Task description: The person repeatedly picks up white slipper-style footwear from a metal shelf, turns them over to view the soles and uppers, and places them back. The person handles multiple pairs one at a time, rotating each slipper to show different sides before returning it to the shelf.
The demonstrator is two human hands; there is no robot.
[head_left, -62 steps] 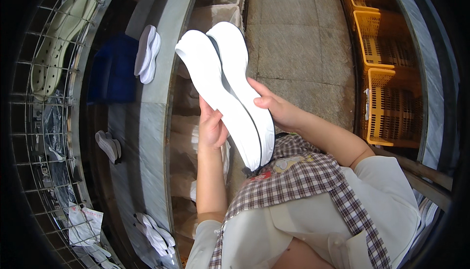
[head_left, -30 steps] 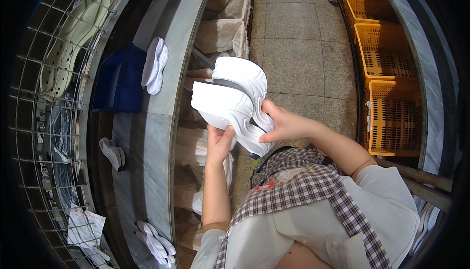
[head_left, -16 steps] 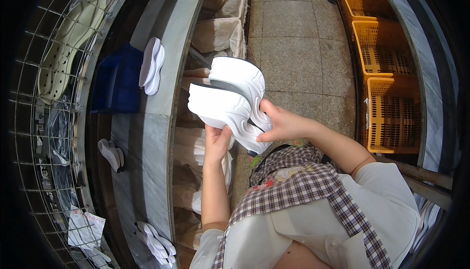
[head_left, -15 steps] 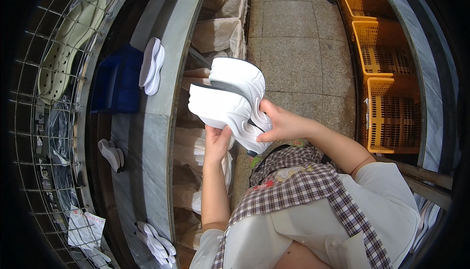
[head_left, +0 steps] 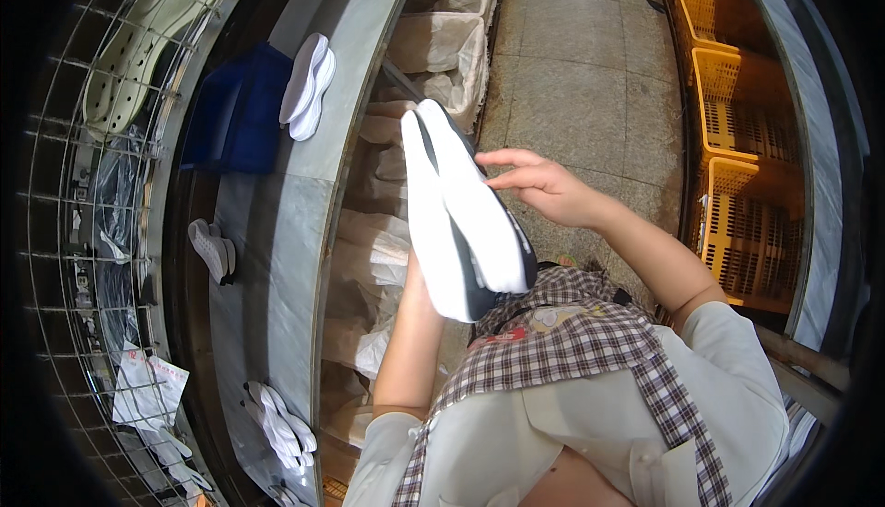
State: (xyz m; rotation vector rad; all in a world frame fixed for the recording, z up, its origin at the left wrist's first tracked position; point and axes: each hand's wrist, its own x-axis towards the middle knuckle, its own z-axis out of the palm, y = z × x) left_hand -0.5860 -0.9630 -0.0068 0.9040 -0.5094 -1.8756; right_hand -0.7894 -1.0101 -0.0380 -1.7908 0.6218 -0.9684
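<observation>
A pair of white shoe soles with dark edges is held upright in front of me, side by side and slightly blurred by motion. My left hand supports them from behind; its wrist shows at their lower left, while the fingers are hidden by the soles. At their right side is my right hand, its fingers stretched out and spread, the tips at the dark edge of the right-hand sole.
To the left, a grey marble ledge carries a blue bin and several white soles. Cloth-lined baskets stand beneath it. Yellow crates line the right side of the tiled aisle. A wire grid with a pale clog hangs far left.
The soles have turned from tilted and bent to upright, long sides toward me. My right hand has let go of their lower end and opened. My left hand has gone behind them.
</observation>
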